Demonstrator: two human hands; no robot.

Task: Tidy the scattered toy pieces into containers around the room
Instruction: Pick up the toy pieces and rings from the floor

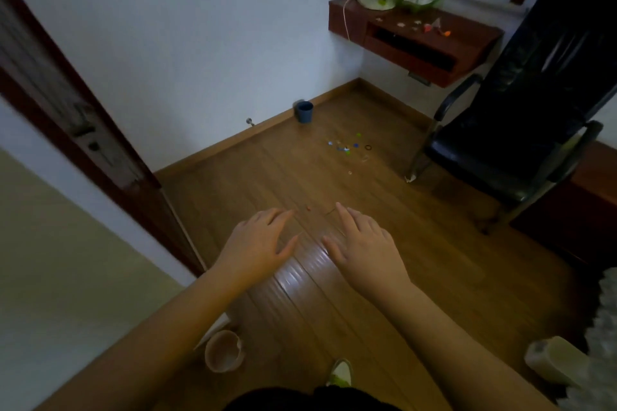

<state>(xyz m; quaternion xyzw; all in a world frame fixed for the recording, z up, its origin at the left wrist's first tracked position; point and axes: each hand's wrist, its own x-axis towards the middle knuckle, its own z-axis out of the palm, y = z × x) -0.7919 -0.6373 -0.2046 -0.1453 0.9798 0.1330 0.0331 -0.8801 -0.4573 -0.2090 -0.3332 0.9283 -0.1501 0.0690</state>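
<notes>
Blue cup [304,111], blk chair [521,117]

Left hand [262,238] and right hand [362,243]: both extended palm-down over brown wood-plank floor [384,277], fingers straight, holding nothing. Small scattered multicolour plastic toy pieces [347,146] lie on floor near dark blue plastic cup [304,112] by the wall. Beige round pot [223,351] stands under left forearm.

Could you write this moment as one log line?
left hand: open, empty | right hand: open, empty | toy pieces: scattered on floor | blue cup: by wall
</notes>
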